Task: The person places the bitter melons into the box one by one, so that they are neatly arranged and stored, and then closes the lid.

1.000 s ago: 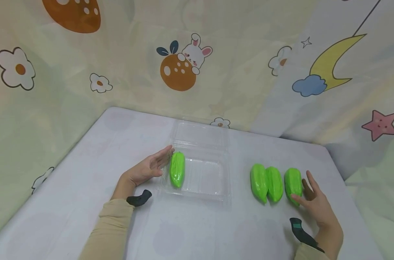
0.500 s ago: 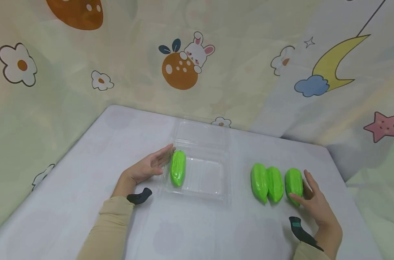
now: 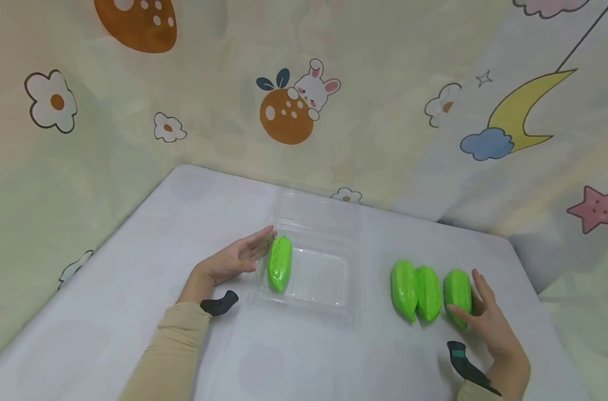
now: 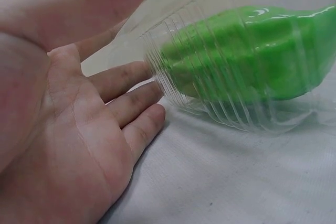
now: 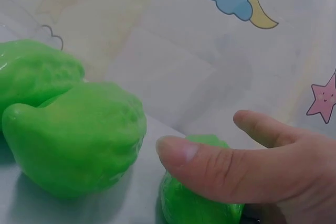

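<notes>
My left hand point(image 3: 236, 259) rests beside a clear plastic clamshell box point(image 3: 351, 289), its straight fingers touching the box's ridged side wall point(image 4: 173, 77). Inside the box, along the left, lies a green ridged bitter melon point(image 3: 280, 264). On the right, my right hand point(image 3: 494, 323) has thumb and fingers around another bitter melon point(image 3: 456, 289) lying on the table. In the right wrist view, the thumb point(image 5: 220, 169) crosses over that melon point(image 5: 191, 203) and hides part of it; finger contact on its far side is hidden.
Two more bitter melons, a left one point(image 3: 404, 289) and a right one point(image 3: 428, 293), lie side by side between the box and my right hand. The box's lid point(image 3: 316, 209) is folded back toward the patterned cloth wall point(image 3: 374, 111). White cloth covers the table point(image 3: 293, 362).
The head view has shifted slightly. My right thumb and fingers have drawn a little closer around the rightmost bitter melon. My left hand stays at the box.
</notes>
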`<state>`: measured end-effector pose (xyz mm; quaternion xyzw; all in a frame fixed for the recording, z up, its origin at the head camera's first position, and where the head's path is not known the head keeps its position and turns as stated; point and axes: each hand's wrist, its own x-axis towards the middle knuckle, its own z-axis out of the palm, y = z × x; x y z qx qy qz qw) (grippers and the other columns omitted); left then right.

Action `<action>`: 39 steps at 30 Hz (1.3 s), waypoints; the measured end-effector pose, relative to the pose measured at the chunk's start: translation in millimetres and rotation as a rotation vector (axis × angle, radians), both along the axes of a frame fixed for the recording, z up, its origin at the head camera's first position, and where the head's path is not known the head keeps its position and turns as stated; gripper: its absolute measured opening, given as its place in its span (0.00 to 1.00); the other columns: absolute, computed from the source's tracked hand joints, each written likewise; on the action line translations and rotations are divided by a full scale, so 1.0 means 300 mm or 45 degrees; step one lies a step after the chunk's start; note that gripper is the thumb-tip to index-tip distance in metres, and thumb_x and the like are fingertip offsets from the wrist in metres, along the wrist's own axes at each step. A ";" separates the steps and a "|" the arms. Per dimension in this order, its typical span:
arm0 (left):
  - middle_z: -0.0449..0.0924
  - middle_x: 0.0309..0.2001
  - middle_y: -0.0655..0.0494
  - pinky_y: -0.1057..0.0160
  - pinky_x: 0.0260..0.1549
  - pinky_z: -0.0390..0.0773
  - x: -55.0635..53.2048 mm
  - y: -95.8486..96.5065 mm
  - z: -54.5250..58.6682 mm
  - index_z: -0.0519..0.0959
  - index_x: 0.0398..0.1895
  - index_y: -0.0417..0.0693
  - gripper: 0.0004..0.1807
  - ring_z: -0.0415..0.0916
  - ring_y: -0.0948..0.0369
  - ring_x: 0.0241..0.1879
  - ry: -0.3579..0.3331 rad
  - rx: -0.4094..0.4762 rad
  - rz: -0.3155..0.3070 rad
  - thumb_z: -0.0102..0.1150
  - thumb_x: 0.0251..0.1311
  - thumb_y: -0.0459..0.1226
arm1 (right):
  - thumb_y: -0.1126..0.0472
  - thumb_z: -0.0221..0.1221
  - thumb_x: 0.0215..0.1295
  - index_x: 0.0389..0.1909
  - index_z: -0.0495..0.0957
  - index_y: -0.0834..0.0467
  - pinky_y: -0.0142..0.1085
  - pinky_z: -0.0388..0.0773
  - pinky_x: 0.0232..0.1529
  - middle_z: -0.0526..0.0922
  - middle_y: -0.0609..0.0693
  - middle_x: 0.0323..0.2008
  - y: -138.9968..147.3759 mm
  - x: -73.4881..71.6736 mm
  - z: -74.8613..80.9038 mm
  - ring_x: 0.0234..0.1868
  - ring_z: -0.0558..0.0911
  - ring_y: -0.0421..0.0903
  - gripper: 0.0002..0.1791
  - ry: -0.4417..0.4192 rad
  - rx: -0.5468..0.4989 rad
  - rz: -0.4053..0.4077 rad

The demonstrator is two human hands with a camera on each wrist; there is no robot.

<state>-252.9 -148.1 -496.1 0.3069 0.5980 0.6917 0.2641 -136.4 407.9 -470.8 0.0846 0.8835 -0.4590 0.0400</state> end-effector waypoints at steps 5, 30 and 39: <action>0.35 0.77 0.54 0.58 0.72 0.40 -0.008 0.000 -0.003 0.43 0.76 0.57 0.57 0.30 0.55 0.76 0.006 -0.014 -0.014 0.71 0.49 0.45 | 0.56 0.64 0.60 0.73 0.24 0.40 0.72 0.33 0.63 0.15 0.53 0.72 -0.003 0.002 -0.003 0.70 0.24 0.69 0.59 -0.008 0.000 0.028; 0.35 0.77 0.54 0.55 0.72 0.38 -0.021 0.005 -0.003 0.43 0.76 0.56 0.58 0.31 0.56 0.76 0.006 -0.010 -0.029 0.71 0.48 0.47 | 0.55 0.66 0.57 0.74 0.26 0.45 0.69 0.31 0.65 0.22 0.58 0.73 -0.002 0.008 0.012 0.71 0.24 0.65 0.61 -0.124 0.068 0.103; 0.35 0.77 0.53 0.56 0.72 0.39 -0.011 -0.004 -0.009 0.43 0.76 0.55 0.56 0.30 0.56 0.76 -0.009 -0.001 -0.012 0.71 0.51 0.43 | 0.54 0.67 0.56 0.73 0.26 0.40 0.71 0.40 0.64 0.23 0.59 0.73 0.002 0.001 0.022 0.71 0.32 0.72 0.61 -0.169 0.092 0.107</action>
